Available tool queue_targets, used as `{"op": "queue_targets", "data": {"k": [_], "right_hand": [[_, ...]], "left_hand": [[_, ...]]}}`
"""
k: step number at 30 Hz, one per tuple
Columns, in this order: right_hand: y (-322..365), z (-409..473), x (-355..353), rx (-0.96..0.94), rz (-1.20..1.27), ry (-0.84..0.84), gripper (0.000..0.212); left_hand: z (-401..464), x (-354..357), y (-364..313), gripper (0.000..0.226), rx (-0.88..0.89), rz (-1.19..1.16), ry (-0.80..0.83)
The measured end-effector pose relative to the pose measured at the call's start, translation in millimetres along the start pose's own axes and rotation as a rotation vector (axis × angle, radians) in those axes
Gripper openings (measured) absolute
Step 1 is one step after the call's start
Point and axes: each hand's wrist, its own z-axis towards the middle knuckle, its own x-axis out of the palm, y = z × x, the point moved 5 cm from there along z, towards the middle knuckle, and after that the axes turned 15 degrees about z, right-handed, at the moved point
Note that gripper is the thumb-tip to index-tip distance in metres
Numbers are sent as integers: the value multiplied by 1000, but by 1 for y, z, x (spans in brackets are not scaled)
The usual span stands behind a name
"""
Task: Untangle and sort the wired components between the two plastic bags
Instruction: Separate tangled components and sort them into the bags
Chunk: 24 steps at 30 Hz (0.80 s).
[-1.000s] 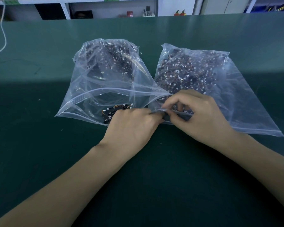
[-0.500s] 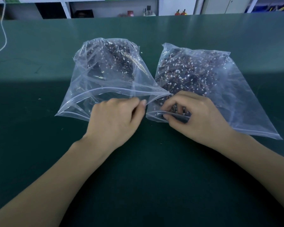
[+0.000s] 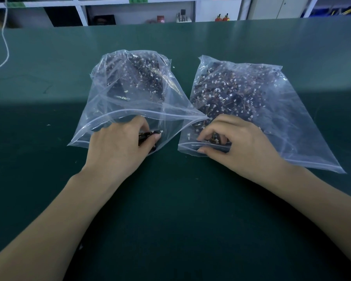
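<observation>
The left hand (image 3: 118, 147) is pinching a small dark wired component (image 3: 150, 135) at the open mouth of the left clear plastic zip bag (image 3: 130, 94). The right hand (image 3: 237, 142) is curling its fingers into the tangled dark components (image 3: 231, 90) inside the right clear bag (image 3: 292, 110). Releasing the piece deep inside would probably help. Bare green tabletop (image 3: 170, 209) is lying all around.

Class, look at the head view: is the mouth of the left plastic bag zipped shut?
No: the left bag gapes open at its near edge, and the left hand reaches into the opening holding dark wired components.
</observation>
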Motion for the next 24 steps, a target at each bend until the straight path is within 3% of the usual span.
{"op": "queue_targets", "data": {"k": [4, 15, 24], "right_hand": [[4, 0, 0, -19, 64, -5, 20], [6, -3, -3, -49, 168, -98, 27], [11, -1, -2, -219, 210, -101, 16]], "left_hand": [[-2, -8, -3, 14, 44, -45, -82], [-9, -28, -23, 10, 178, -324, -311], [-19, -29, -52, 7, 345, -633, -249]]}}
